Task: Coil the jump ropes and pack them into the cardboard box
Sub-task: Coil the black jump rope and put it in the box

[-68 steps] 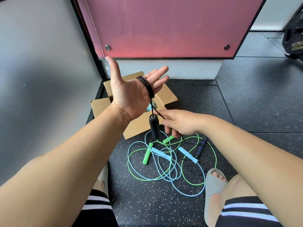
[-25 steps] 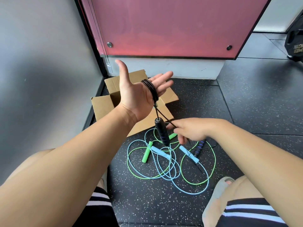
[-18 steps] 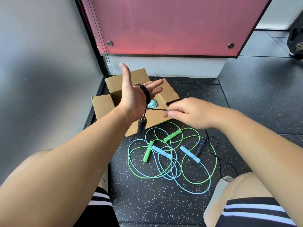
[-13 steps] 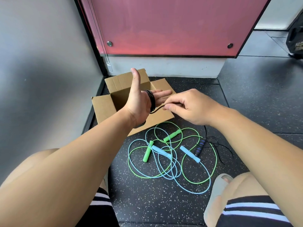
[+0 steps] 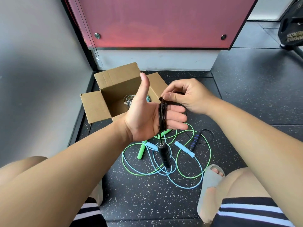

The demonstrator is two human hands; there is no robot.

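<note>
The left hand (image 5: 144,120) is raised with the palm toward the camera and the thumb upright. Its four fingers (image 5: 177,118) are straight and point right. The black rope (image 5: 162,117) is wound in several turns round the base of these fingers, which do not curl on it. The right hand (image 5: 190,97) sits just above the coil. Its thumb and forefinger pinch the black rope at the top of the turns, and its other fingers are curled. One black handle (image 5: 164,154) hangs from the coil below the left palm. The second handle (image 5: 194,141), black with blue bands, lies on the floor (image 5: 254,87) beside the right forearm, with a loop of black cord next to it.

The box (image 5: 98,108) stands open in the far-left corner of the floor, close to the grey wall (image 5: 41,79) and the red panel (image 5: 155,22). The green rope (image 5: 141,151) and blue rope (image 5: 184,149) lie in tangled loose loops between the box and the knees. Speckled floor extends right of the ropes to a weight plate (image 5: 291,30).

A coiled rope (image 5: 127,99) lies in the box, partly hidden behind the left hand. The run of black rope from the right hand to the second handle is covered by the hand and forearm. A sandal (image 5: 209,182) rests near the outer blue loop. The weight plate is cut off by the frame edge.
</note>
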